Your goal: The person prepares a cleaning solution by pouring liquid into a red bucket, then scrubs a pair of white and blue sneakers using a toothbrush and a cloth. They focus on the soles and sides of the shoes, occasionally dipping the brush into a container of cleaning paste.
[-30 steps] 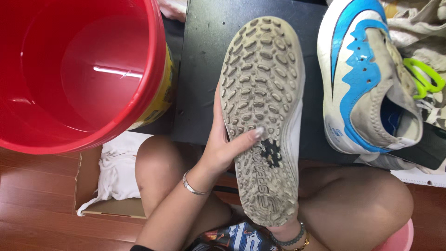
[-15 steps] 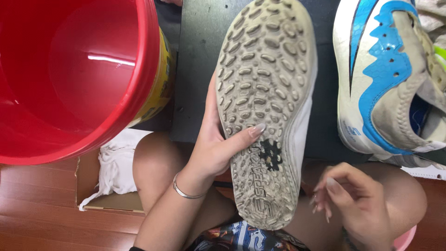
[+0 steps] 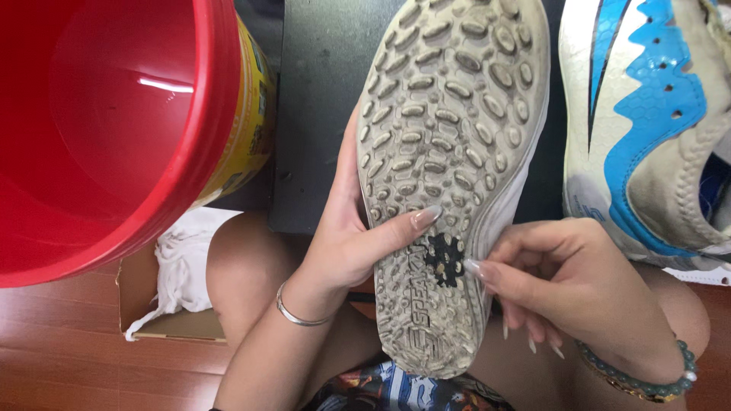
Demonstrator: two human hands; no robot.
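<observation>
Shoe (image 3: 449,175), sole up, is held over the person's lap, its toe reaching out over a dark mat (image 3: 320,114) and its heel down near the patterned shorts (image 3: 396,384).

Starting at the left: a big red bucket (image 3: 99,129) with a yellow wall fills that corner, and below it a white cloth (image 3: 183,259) sits in a shallow cardboard box (image 3: 145,304) on the wooden floor (image 3: 61,358).

Next comes the left hand (image 3: 346,243), a silver bangle on its wrist. It cups the shoe's edge from underneath, the thumb laid across the tread at mid-sole, fingers hidden behind, so it is closed around the shoe rather than spread.

The sole itself is pale, grubby and studded with rubber nubs, with a dark patch (image 3: 445,259) of studs near the arch. I'd judge it light and fairly stiff through the sole, softer at the upper, grippy rather than slippery and not fragile; the waist, where the thumb sits, looks the natural place to hold it.

The right hand (image 3: 563,281), with a beaded bracelet, has its fingers curled, one long-nailed fingertip touching the sole's edge beside the dark patch. It holds nothing that I can see.

Farthest right lies a second shoe (image 3: 647,129), white with blue, on its side.
</observation>
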